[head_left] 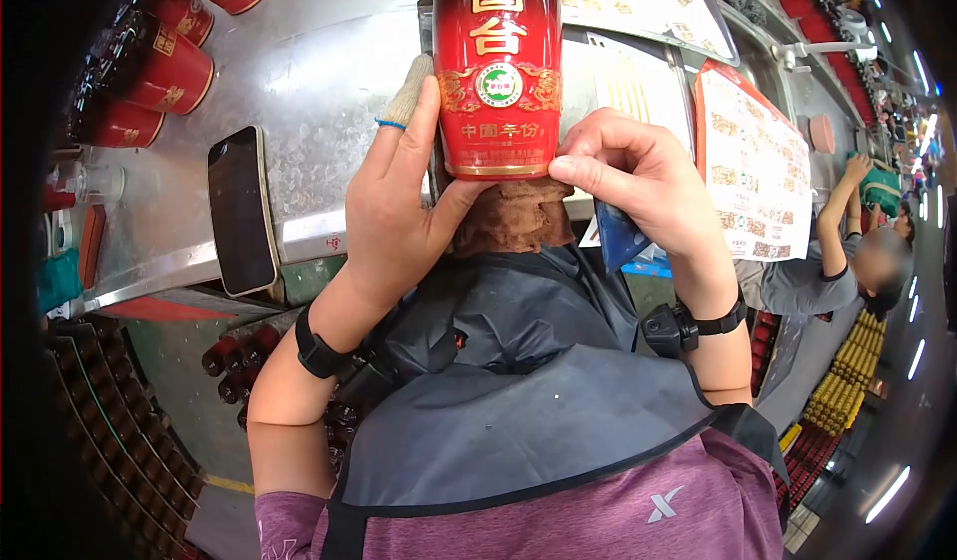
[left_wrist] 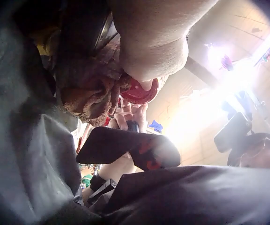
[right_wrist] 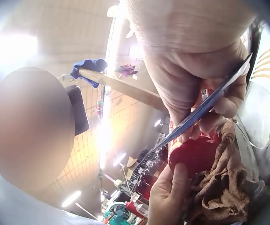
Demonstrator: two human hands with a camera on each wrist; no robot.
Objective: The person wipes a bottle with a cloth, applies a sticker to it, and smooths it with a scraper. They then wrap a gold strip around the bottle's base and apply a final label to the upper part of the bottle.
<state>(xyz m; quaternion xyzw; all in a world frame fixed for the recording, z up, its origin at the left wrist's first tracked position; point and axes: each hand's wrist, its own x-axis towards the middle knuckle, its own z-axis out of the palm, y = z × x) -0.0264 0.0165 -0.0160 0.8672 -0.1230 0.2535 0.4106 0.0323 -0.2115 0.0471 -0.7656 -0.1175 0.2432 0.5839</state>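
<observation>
A red bottle [head_left: 498, 81] with gold Chinese lettering and a green-and-white round emblem lies with its base toward the person. My left hand [head_left: 394, 201] grips its left side, fingers along the wall and thumb at the base. A beige fingertip cover [head_left: 411, 91] with a blue edge sits on one left finger. My right hand [head_left: 648, 176] has thumb and forefinger at the base's right corner. Its other fingers curl round a flat blue sheet [right_wrist: 200, 112], which hangs below the palm. In the right wrist view, the left thumb presses the red base [right_wrist: 193, 154]. A crumpled brown cloth [head_left: 513, 216] lies under the bottle.
A phone [head_left: 244, 211] lies on the metal table [head_left: 319, 91] at left. Several red containers [head_left: 164, 66] stand at the far left. Printed sheets [head_left: 753, 166] lie at right. Another person [head_left: 827, 261] works farther right. Crates [head_left: 120, 430] stand below left.
</observation>
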